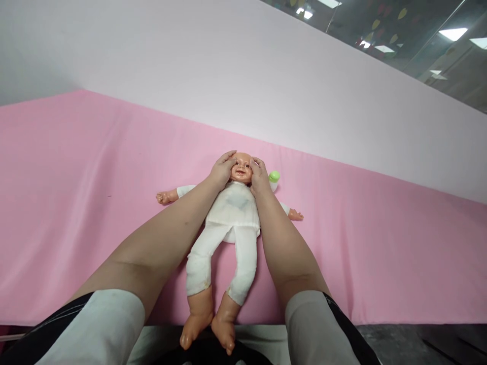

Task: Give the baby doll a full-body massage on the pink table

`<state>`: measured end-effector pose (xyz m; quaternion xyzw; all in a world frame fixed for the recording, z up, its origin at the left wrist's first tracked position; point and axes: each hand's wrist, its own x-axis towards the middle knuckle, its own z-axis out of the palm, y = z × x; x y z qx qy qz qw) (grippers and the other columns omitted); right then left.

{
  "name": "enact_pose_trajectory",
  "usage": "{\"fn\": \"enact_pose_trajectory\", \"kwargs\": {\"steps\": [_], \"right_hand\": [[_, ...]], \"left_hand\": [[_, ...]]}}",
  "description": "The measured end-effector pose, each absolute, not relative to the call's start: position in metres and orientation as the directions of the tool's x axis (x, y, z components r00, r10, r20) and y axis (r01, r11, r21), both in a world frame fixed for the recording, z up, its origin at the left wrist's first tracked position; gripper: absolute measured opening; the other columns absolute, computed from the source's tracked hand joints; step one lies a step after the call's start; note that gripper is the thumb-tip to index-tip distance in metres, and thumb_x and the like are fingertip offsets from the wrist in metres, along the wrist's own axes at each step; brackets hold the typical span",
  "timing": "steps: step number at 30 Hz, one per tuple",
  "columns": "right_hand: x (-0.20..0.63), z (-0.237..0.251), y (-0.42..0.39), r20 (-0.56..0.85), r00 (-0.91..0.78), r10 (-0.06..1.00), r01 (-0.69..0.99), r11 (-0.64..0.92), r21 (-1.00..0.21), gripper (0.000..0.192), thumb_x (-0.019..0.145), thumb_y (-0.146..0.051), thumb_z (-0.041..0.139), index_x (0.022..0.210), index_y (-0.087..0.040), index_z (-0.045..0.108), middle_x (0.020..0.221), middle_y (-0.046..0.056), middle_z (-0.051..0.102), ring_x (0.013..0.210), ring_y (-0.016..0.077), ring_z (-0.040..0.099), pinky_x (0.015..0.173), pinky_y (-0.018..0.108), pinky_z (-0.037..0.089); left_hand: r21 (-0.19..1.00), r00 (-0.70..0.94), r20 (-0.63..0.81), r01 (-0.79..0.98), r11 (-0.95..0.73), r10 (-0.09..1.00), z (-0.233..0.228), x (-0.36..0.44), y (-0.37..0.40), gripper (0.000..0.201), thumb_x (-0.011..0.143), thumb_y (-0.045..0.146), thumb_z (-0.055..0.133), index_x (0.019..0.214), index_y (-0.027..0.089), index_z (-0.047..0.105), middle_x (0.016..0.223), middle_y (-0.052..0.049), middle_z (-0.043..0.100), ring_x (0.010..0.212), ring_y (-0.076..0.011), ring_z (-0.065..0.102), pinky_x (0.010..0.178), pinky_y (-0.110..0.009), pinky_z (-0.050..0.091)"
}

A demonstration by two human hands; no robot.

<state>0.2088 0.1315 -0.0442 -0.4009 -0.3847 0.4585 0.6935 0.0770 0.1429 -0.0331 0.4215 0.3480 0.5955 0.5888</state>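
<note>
A baby doll (236,205) in a white cloth top and leggings lies on its back, its head away from me and its feet at the near edge. My left hand (223,170) lies along one side of its head, fingertips up by the forehead. Against the other side presses my right hand (259,175), its fingers by the doll's eye and cheek. Between them the two hands cup the head. Just right of my right hand is a small whitish container with a light green cap (274,176), partly hidden.
Under the doll spreads a pink cloth (380,253) over the table, with soft folds. Behind it stands a plain white wall (228,66), with a glass panel (411,35) reflecting ceiling lights at upper right. Dark floor (414,344) shows at lower right.
</note>
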Motion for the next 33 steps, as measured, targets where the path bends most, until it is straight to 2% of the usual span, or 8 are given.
{"fn": "enact_pose_trajectory", "kwargs": {"steps": [4,8,15,22,29,33], "right_hand": [[0.214,-0.046,0.133,0.148,0.252,0.956,-0.384,0.240,-0.891,0.036,0.078,-0.035,0.074,0.113,-0.027,0.066,0.107,-0.001,0.071,0.103,0.0188,0.069,0.105,0.041,0.057],[0.216,-0.045,0.130,0.114,0.232,0.966,-0.426,0.207,-0.881,0.042,0.075,-0.029,0.073,0.116,-0.027,0.066,0.113,-0.001,0.071,0.106,0.0195,0.068,0.108,0.044,0.055],[0.212,-0.038,0.121,0.161,0.166,0.973,-0.402,0.216,-0.890,0.058,0.068,-0.033,0.087,0.119,-0.028,0.060,0.111,-0.001,0.069,0.102,0.0217,0.070,0.102,0.046,0.059],[0.212,-0.036,0.121,0.153,0.186,0.971,-0.331,0.208,-0.920,0.066,0.064,-0.036,0.093,0.117,-0.029,0.054,0.115,-0.001,0.065,0.097,0.0193,0.070,0.091,0.038,0.062],[0.210,-0.041,0.129,0.116,0.242,0.963,-0.358,0.200,-0.912,0.051,0.074,-0.042,0.087,0.113,-0.028,0.057,0.106,-0.001,0.069,0.093,0.0190,0.071,0.092,0.040,0.061],[0.214,-0.042,0.130,0.089,0.228,0.969,-0.423,0.181,-0.888,0.043,0.076,-0.038,0.083,0.112,-0.026,0.063,0.105,-0.001,0.072,0.098,0.0191,0.070,0.100,0.042,0.060]], "left_hand": [[0.873,0.092,0.019,-0.487,0.028,0.996,-0.028,0.070,0.138,0.063,0.074,0.027,0.072,0.136,0.019,0.067,0.126,-0.013,0.072,0.116,-0.0307,0.070,0.106,-0.047,0.057],[0.843,0.115,0.008,-0.536,0.055,0.993,-0.026,0.067,0.135,0.065,0.072,0.025,0.072,0.137,0.020,0.066,0.129,-0.013,0.071,0.118,-0.0319,0.070,0.107,-0.048,0.057],[0.890,0.111,0.099,-0.455,-0.038,0.989,-0.027,0.070,0.134,0.071,0.062,0.027,0.076,0.131,0.020,0.063,0.121,-0.011,0.068,0.106,-0.0287,0.070,0.100,-0.047,0.058],[0.937,0.017,0.176,-0.310,-0.162,0.984,-0.033,0.074,0.139,0.066,0.063,0.032,0.084,0.126,0.022,0.066,0.116,-0.008,0.066,0.107,-0.0269,0.068,0.097,-0.042,0.058],[0.920,0.035,0.131,-0.377,-0.108,0.991,-0.031,0.077,0.140,0.054,0.075,0.033,0.077,0.127,0.021,0.067,0.116,-0.008,0.070,0.103,-0.0237,0.070,0.100,-0.041,0.058],[0.885,0.074,0.051,-0.465,-0.011,0.996,-0.029,0.074,0.139,0.058,0.075,0.029,0.073,0.132,0.020,0.066,0.116,-0.010,0.073,0.107,-0.0269,0.071,0.103,-0.045,0.058]]}}
